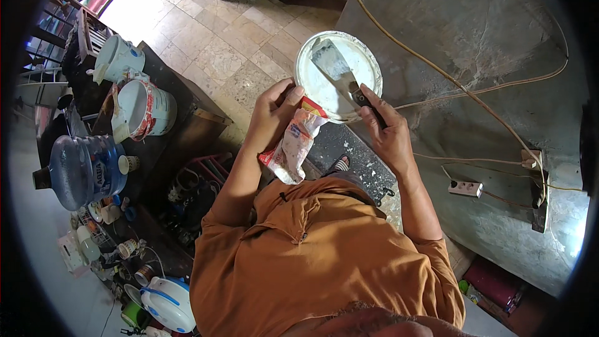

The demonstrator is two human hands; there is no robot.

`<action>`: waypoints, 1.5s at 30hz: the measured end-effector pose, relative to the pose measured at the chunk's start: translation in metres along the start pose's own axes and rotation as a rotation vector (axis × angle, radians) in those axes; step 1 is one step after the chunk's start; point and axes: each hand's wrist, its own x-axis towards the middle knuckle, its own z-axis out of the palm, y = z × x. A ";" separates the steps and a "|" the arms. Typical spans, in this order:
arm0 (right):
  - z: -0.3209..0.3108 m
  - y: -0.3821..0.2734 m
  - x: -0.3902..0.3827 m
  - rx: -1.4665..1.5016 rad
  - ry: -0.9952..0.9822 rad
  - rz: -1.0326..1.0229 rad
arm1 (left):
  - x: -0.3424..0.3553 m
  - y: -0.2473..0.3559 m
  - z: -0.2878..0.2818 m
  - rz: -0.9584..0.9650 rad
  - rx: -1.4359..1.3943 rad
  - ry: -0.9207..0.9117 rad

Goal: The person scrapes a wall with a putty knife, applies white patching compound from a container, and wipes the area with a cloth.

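The left hand (pixel 274 109) pinches the red-and-white packet (pixel 296 146) at the rim of the round white container (pixel 314 89); the right hand (pixel 388 131) grips the scraper (pixel 332 59), blade above it. A loosened pinch may drop the packet; hard one-sided pushing may tip the container.

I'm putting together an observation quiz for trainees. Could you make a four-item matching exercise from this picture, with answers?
Column one:
1. scraper
2. crumpled packet
3. large water bottle
4. socket strip

Column two:
A. blue, see-through
B. against the grey wall
C. in the right hand
D. white with red parts

Pairs: 1-C, 2-D, 3-A, 4-B
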 end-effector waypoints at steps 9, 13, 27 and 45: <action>-0.020 0.004 -0.024 0.595 -0.026 0.386 | 0.008 -0.012 0.000 0.035 -0.006 -0.056; -0.053 -0.003 -0.029 0.639 0.037 0.427 | 0.031 -0.039 -0.015 0.619 0.642 -0.162; -0.329 -0.065 -0.080 0.706 0.491 -0.040 | 0.019 -0.039 0.067 -0.039 -0.291 0.066; -0.547 -0.136 -0.085 0.119 0.752 -0.355 | -0.002 -0.033 0.127 -0.020 -0.299 0.008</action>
